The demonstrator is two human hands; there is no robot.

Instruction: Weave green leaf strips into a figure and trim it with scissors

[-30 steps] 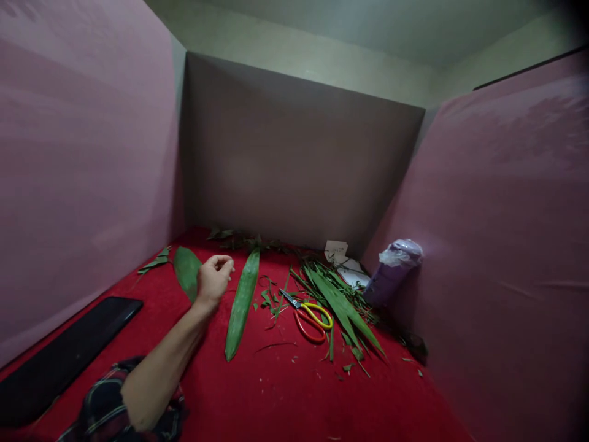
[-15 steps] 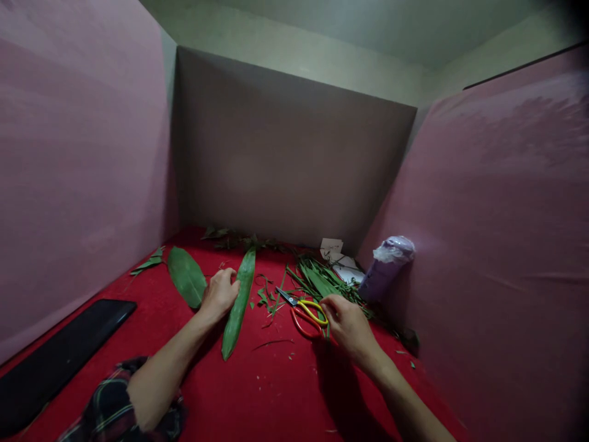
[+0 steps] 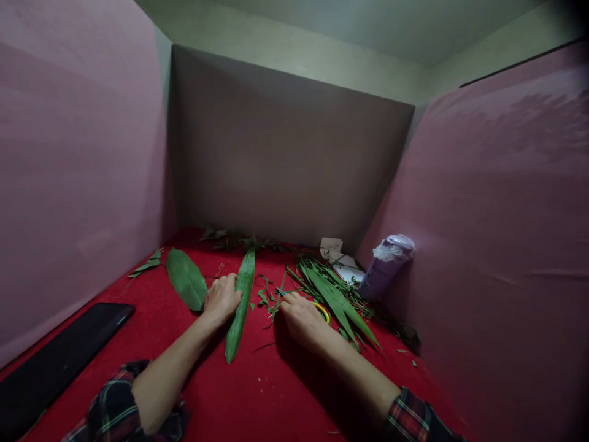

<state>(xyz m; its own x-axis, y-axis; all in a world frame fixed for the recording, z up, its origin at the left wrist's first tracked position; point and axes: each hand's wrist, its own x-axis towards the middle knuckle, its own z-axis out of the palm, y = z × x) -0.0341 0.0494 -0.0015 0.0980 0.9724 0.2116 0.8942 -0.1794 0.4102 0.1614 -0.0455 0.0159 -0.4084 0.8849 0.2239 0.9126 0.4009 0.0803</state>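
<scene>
A long narrow green leaf [image 3: 240, 301] lies lengthwise on the red cloth [image 3: 276, 393]. My left hand [image 3: 221, 298] rests on its left edge, fingers curled down against it. My right hand [image 3: 301, 319] covers the scissors, of which only a bit of yellow handle [image 3: 322, 310] and the blade tip show; its fingers are closed over them. A broad oval leaf [image 3: 185, 285] lies just left of my left hand. A pile of thin green leaf strips [image 3: 338, 298] spreads out to the right of my right hand.
A purple bottle [image 3: 385, 265] with a plastic-wrapped top leans against the right pink wall. White paper slips [image 3: 332, 248] lie at the back. A flat black slab [image 3: 59, 362] lies at the front left. Leaf scraps [image 3: 221, 236] litter the back edge. Pink and grey panels enclose the table.
My right hand came into view, reached the scissors and slid left over them. My left hand dropped onto the long leaf's edge.
</scene>
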